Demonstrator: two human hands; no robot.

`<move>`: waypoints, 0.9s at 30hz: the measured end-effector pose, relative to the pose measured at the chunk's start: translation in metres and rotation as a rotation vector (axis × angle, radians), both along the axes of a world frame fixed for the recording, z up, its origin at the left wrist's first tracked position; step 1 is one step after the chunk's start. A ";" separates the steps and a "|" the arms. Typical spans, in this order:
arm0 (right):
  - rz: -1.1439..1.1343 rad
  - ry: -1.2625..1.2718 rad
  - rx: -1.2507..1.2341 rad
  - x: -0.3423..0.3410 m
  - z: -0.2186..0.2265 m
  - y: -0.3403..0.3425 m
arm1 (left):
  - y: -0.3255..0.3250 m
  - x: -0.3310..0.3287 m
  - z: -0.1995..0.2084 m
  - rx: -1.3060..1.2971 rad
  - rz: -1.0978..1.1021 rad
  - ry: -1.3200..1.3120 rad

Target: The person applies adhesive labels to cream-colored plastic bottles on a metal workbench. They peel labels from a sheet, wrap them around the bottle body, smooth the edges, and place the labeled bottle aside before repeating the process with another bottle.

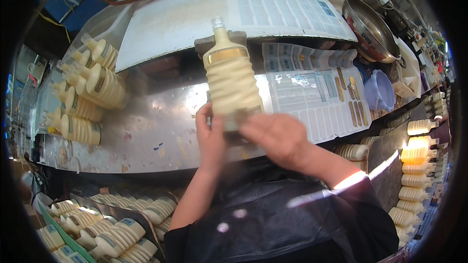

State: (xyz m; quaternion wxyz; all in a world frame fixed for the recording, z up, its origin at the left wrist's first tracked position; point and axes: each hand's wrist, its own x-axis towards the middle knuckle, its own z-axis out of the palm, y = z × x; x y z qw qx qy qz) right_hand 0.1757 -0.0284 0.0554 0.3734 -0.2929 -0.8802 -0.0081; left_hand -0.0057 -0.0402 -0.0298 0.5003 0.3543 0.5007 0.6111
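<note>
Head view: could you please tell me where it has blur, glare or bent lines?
In the head view, the right hand and the lower end of the cream bottle are blurred, likely by motion; in the head view, glare whitens part of the metal tabletop, and a sunlit streak crosses the right sleeve; in the head view, edges of the white board curve.

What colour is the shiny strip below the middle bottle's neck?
The strip is gold, best seen in the head view.
</note>
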 end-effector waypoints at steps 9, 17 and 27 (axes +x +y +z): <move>-0.270 0.564 -0.973 0.002 0.010 -0.006 | -0.002 0.000 -0.008 0.101 0.126 0.599; -0.392 0.729 -1.259 0.040 -0.062 0.011 | 0.008 0.006 -0.025 0.185 0.115 0.338; -0.204 0.526 -1.362 0.017 -0.034 0.027 | 0.007 0.000 -0.004 0.129 0.038 0.288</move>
